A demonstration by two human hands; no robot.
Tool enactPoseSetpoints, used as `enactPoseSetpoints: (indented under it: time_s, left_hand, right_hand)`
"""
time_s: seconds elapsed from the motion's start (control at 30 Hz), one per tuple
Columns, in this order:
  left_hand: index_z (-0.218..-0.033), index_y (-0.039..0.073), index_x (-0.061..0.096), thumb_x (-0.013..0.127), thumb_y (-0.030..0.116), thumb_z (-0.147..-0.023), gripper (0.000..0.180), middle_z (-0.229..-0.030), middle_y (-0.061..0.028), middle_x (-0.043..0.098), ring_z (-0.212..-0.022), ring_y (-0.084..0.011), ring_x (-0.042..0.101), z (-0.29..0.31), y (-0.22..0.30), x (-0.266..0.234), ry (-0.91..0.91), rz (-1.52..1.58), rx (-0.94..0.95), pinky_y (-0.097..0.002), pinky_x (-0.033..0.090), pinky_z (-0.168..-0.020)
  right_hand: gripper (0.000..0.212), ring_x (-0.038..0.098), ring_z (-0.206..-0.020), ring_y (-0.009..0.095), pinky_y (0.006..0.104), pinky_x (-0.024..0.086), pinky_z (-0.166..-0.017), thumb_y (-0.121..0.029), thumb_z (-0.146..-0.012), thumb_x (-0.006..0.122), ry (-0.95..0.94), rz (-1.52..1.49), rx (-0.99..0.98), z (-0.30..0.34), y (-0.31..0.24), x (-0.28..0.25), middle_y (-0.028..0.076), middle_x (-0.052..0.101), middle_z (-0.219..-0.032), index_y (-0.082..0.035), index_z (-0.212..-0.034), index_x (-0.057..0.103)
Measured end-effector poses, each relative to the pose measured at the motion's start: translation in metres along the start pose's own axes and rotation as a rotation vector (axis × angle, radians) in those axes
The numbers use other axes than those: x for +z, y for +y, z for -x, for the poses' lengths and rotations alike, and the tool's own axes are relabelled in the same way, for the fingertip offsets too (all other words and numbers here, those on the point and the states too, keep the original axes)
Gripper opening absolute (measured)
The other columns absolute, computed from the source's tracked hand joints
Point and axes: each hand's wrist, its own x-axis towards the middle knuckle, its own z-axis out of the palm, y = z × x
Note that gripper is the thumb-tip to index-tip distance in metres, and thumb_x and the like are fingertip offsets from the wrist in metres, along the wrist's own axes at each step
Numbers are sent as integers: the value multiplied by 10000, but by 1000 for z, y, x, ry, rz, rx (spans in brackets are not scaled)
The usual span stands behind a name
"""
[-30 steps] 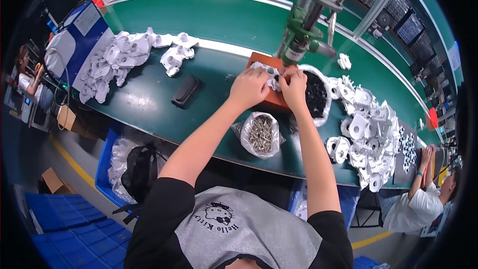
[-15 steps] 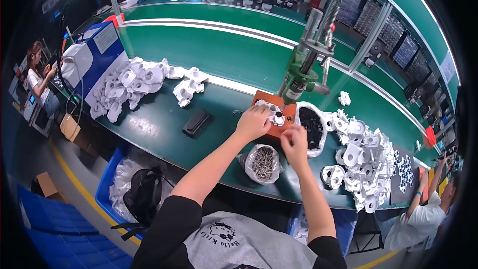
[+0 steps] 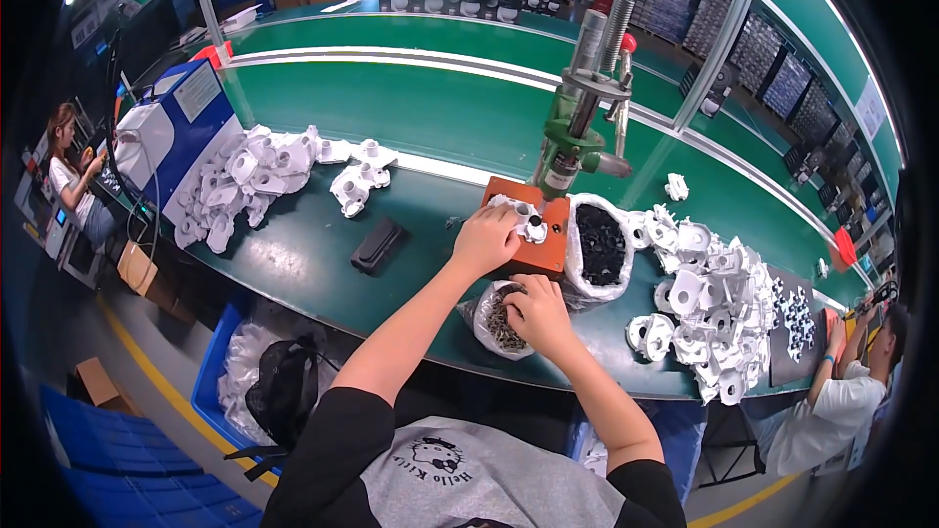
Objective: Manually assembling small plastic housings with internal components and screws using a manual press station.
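White plastic housing (image 3: 537, 234) sits on top of the orange fixture block (image 3: 548, 256), black insert (image 3: 535, 220) in its round seat. L hand (image 3: 487, 238) is on the block's L side, fingers curled over the housing's L edge & gripping it. R hand (image 3: 538, 313) is nearer the person than the block, fingers bent down into the bag of screws (image 3: 486, 331); tips hidden, so can't say if they pinch a screw.

To do this pick well, IMO: hold the housing flat & square on the block w/ light L pressure, no sliding, so the insert doesn't tip. R fingers should take 1 screw by the shank, not a clump, & come out clear of the bag's rim w/o dragging plastic. Best to turn it the right way up btwn thumb & index en route.

Qty: 1 block; 1 green bench press (image 3: 564, 142), its column just behind the block; 1 housing on the block, 1 insert visible in it. Bags: 2, i.e. the screws, plus 1 bag of black parts (image 3: 600, 244) just R of the block. Piles of white housings: 2, L pile (image 3: 249, 171) & R pile (image 3: 719, 303), well apart from the block on either side; overlap too heavy to count pcs. 1 black case (image 3: 380, 243) L of the block on the tabletop (image 3: 430, 225). Screws & black parts: too many/small to count.
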Motion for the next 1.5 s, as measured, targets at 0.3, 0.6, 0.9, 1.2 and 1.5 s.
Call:
enactPoseSetpoints:
  time_s: [0.3,0.6,0.9,1.2,1.5]
  left_hand:
    - [-844,33,569,594,94,-711,149,-908,-136,625,-839,-323,615,1,0,3,52,4,16,-403,497,-812]
    - [-783,40,544,590,92,-707,103,-813,-140,597,-781,-337,600,-1,0,2,107,14,48,-424,497,-729]
    - [-794,35,552,593,91,-709,109,-847,-136,613,-796,-335,608,-2,-2,3,101,18,55,-419,503,-732]
    - [-837,17,575,586,92,-707,151,-938,-148,640,-859,-308,623,0,-1,0,34,0,22,-403,493,-859]
    - [-826,20,573,587,85,-704,139,-941,-146,640,-858,-308,622,-1,-3,3,37,3,24,-402,497,-845]
  right_hand:
    - [101,527,-1022,253,373,412,-827,-94,-706,663,9,-28,24,3,2,-2,78,594,-1093,-69,-803,647]
    - [96,566,-853,157,271,455,-747,-95,-840,610,-45,-747,302,-14,32,-25,96,612,-1058,-1,-846,631]
    - [213,567,-806,131,263,440,-740,-139,-857,598,265,-659,555,-50,101,-26,80,624,-923,59,-934,622]
    - [148,599,-857,261,332,459,-819,-117,-802,618,248,-689,524,-78,122,4,136,623,-936,11,-869,652]
    - [114,515,-1042,283,379,425,-901,-134,-764,647,164,-454,454,-84,137,17,114,606,-986,-44,-827,678]
